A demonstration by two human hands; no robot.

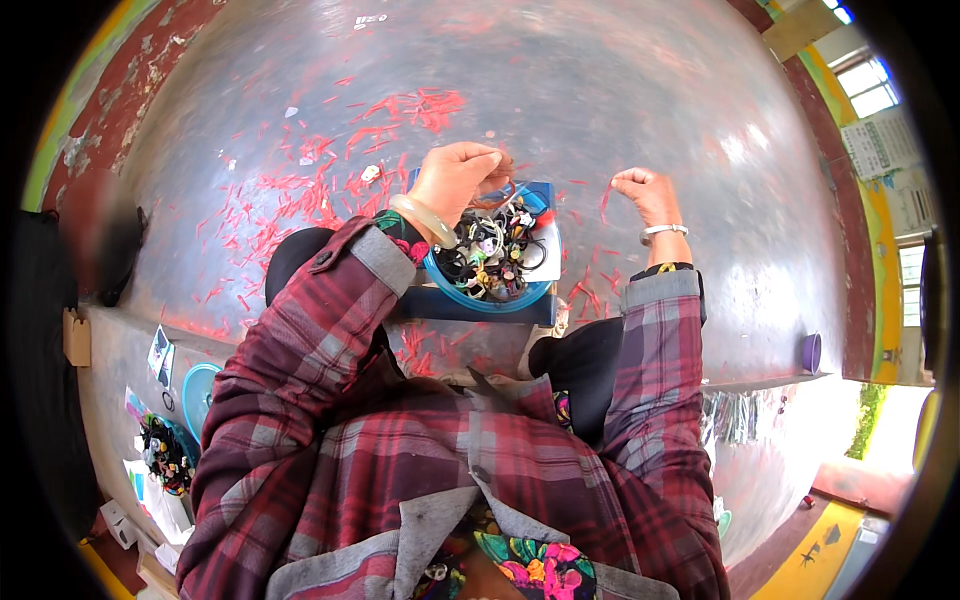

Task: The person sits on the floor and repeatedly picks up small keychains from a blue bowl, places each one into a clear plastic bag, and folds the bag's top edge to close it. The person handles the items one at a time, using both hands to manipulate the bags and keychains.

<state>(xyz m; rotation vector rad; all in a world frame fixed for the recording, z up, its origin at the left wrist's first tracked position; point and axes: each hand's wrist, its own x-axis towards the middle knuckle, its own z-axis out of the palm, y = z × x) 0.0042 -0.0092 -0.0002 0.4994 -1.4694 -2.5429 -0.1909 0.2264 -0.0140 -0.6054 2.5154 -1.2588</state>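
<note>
My left hand (450, 182), with a pale bangle at its wrist, is over the far left side of a blue basin (468, 299). Its fingers are closed on a dark reddish band that looks like a hair tie (497, 203). Heaped in the basin are hair ties (487, 248), mostly black, with small coloured charms. Off to the right, apart from the basin, my right hand (652, 198) pinches a thin red strip (605, 203) that dangles from its fingertips. A white card (545, 254) lies at the basin's right side.
The basin rests on a low dark blue stand (475, 308) between my knees. Red strips (305, 195) litter the grey floor, thickest to the left and far side. At lower left are another pile of hair ties (167, 455) and a light blue basin (198, 395). A purple bucket (811, 353) stands far right.
</note>
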